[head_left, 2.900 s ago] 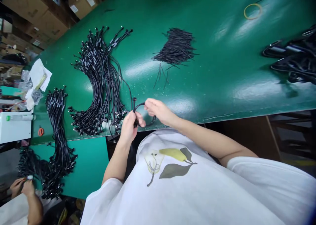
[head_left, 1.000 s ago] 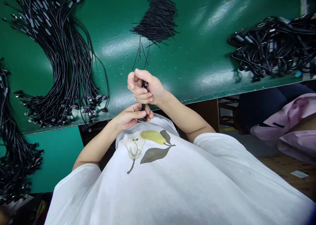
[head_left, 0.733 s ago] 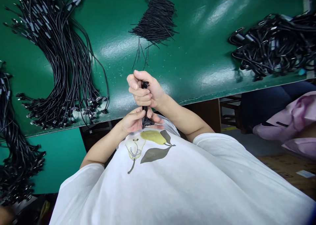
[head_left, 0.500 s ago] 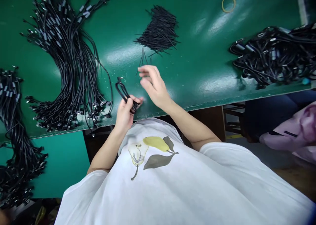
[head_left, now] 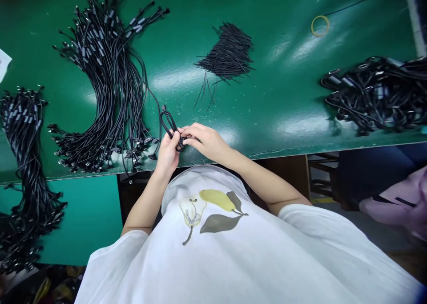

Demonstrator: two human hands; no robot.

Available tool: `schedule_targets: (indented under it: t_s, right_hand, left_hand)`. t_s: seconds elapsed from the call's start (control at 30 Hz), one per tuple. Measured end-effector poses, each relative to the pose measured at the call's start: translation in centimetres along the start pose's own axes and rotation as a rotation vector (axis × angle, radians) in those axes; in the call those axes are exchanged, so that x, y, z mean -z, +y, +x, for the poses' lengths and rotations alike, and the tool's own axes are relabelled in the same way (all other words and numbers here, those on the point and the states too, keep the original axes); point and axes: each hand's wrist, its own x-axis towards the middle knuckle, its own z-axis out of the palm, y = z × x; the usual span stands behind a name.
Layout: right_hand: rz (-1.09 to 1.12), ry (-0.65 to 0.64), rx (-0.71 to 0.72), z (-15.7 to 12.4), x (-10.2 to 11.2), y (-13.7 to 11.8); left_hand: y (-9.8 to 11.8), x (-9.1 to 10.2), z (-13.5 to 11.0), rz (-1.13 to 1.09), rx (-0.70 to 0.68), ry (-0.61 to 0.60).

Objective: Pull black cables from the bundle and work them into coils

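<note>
My left hand (head_left: 168,152) pinches a short black cable (head_left: 168,122) folded into a narrow loop, held just above the near edge of the green table (head_left: 283,90). The loop sticks up and to the left of my fingers. My right hand (head_left: 205,140) is closed at the loop's lower end, fingertips against the left hand's; whatever thin thing it pinches there is too small to name. A large fan of loose black cables (head_left: 110,86) lies just left of both hands. A heap of thin black twist ties (head_left: 230,54) lies beyond the hands.
A tangled pile of coiled black cables (head_left: 376,92) sits at the right edge. Another cable bundle (head_left: 23,130) lies at far left, spilling over a lower teal surface (head_left: 90,215). A yellow rubber band (head_left: 320,26) lies at the back. A person in pink (head_left: 396,206) sits at right.
Both hands earlier gripped the folded cable upright by my chest. The right hand then let go and reached out toward the ties, and has now come back to the loop in my left hand.
</note>
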Motion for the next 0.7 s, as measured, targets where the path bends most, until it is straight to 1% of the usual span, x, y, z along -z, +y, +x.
schedule_targets:
  t_s: [0.1, 0.2, 0.27, 0.3, 0.33, 0.4, 0.43, 0.47, 0.5, 0.57, 0.6, 0.63, 0.7]
  right_hand:
    - [-0.041, -0.03, -0.011, -0.3, -0.5, -0.5]
    - [-0.118, -0.121, 0.044, -1.0, -1.4, -0.8]
    - [-0.162, -0.186, 0.105, -1.3, -1.1, -0.9]
    - [-0.177, -0.19, 0.128, -1.3, -0.6, -0.9]
    - [-0.195, -0.165, 0.143, -1.2, 0.1, -1.0]
    - [-0.265, -0.074, 0.17, -0.5, 1.8, -1.1]
    - [-0.319, -0.036, 0.191, 0.1, 2.7, -1.1]
    - [-0.379, -0.026, 0.227, 0.6, 3.5, -1.2]
    - [-0.435, -0.051, 0.283, 1.2, 4.1, -1.1]
    - [-0.52, -0.168, 0.402, 2.3, 5.0, -1.0]
    - [-0.555, -0.232, 0.436, 2.6, 5.3, -1.0]
    - [-0.588, -0.294, 0.447, 2.9, 5.5, -0.9]
    - [-0.636, -0.397, 0.412, 3.1, 5.9, -1.0]
  left_hand:
    - [0.3, -0.4, -0.4, -0.069, 0.082, 0.022]
    - [0.7, -0.8, -0.9, -0.111, 0.156, 0.016]
    - [1.1, -1.0, -1.1, -0.069, 0.156, 0.002]
    - [1.2, -1.0, -1.2, -0.036, 0.137, -0.009]
    - [1.4, -1.0, -1.3, -0.007, 0.114, -0.03]
    - [1.8, -0.9, -1.6, 0.024, 0.093, -0.108]
    - [2.1, -0.9, -1.7, 0.034, 0.107, -0.169]
    - [2.3, -0.9, -1.9, 0.044, 0.133, -0.236]
    - [2.4, -0.8, -2.1, 0.06, 0.162, -0.301]
    - [2.7, -0.7, -2.5, 0.119, 0.208, -0.409]
    - [2.7, -0.6, -2.6, 0.155, 0.218, -0.451]
    - [2.7, -0.5, -2.7, 0.189, 0.221, -0.486]
    - [2.5, -0.1, -2.8, 0.249, 0.222, -0.542]
